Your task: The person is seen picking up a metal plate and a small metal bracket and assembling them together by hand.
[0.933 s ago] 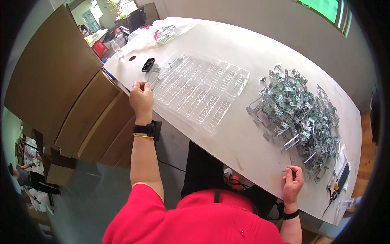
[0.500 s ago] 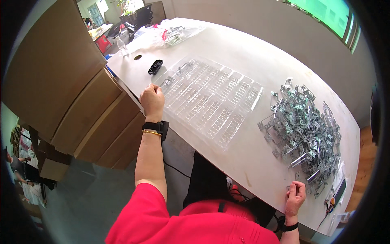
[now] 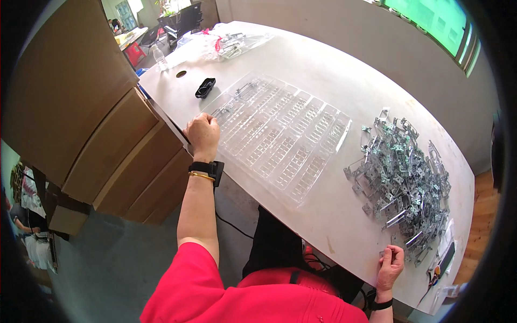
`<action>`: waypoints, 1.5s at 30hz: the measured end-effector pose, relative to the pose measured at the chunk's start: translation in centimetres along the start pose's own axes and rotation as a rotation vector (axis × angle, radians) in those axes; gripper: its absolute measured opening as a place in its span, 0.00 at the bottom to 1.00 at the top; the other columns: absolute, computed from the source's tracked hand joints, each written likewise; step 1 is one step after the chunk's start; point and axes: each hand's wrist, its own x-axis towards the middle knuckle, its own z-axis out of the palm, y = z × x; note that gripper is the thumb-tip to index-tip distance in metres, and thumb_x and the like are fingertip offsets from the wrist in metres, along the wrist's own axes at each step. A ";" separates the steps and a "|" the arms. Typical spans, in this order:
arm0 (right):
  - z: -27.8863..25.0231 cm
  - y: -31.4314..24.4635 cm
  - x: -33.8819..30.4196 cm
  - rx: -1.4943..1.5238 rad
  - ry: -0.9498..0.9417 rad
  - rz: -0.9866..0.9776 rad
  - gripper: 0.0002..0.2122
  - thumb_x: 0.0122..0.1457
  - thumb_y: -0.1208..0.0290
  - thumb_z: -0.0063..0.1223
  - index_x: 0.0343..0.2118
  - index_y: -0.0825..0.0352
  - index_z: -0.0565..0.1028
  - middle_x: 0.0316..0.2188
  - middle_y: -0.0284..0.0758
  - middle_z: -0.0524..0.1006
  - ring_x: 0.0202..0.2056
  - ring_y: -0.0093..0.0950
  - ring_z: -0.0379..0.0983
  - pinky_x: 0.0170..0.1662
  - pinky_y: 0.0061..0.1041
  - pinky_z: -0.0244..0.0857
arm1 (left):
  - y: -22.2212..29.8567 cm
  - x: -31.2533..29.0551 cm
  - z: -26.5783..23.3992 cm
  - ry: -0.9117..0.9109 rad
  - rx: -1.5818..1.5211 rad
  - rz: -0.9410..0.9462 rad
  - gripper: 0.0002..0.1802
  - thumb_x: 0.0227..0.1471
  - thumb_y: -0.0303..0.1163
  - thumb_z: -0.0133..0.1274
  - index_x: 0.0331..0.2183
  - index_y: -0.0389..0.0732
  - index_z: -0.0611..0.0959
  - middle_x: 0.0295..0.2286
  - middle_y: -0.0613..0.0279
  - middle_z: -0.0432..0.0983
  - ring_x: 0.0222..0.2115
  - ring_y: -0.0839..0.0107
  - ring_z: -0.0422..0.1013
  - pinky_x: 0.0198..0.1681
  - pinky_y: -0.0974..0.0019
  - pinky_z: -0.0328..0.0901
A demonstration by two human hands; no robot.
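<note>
A clear plastic tray [image 3: 277, 141] with rows of moulded compartments lies on the pale table. My left hand [image 3: 202, 132] is closed in a pinch at the tray's near-left corner; what its fingertips hold, if anything, is hidden. Beside those fingers a thin metal bracket [image 3: 222, 111] lies in a tray compartment, and another metal bracket [image 3: 246, 90] lies farther along that end. At the table's near-right edge, my right hand [image 3: 390, 269] is closed, thumb against fingers, with a small glint at the fingertips too small to name. Just beyond it spreads a heap of metal brackets [image 3: 404, 185].
A black plastic holder [image 3: 205, 88] sits beyond the tray's left end. Farther back are a plastic bag [image 3: 229, 46] of metal parts and a clear bottle [image 3: 160, 58]. Pliers [image 3: 435, 275] lie right of my right hand. Cardboard boxes [image 3: 107, 145] stand against the table's left side.
The view has shifted slightly. Both hands stay closed in nearly the same places, the left at the tray corner and the right at the near edge.
</note>
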 end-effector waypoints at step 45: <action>0.1 -0.3 -0.1 0.016 -0.018 -0.006 0.04 0.71 0.71 0.57 0.43 0.64 0.76 0.30 0.22 0.74 0.25 0.11 0.64 0.27 0.13 0.59 | -0.6 -5.8 -1.8 -0.058 -0.026 -0.102 0.28 0.60 0.42 0.59 0.53 0.31 0.81 0.45 0.40 0.82 0.50 0.44 0.77 0.56 0.43 0.68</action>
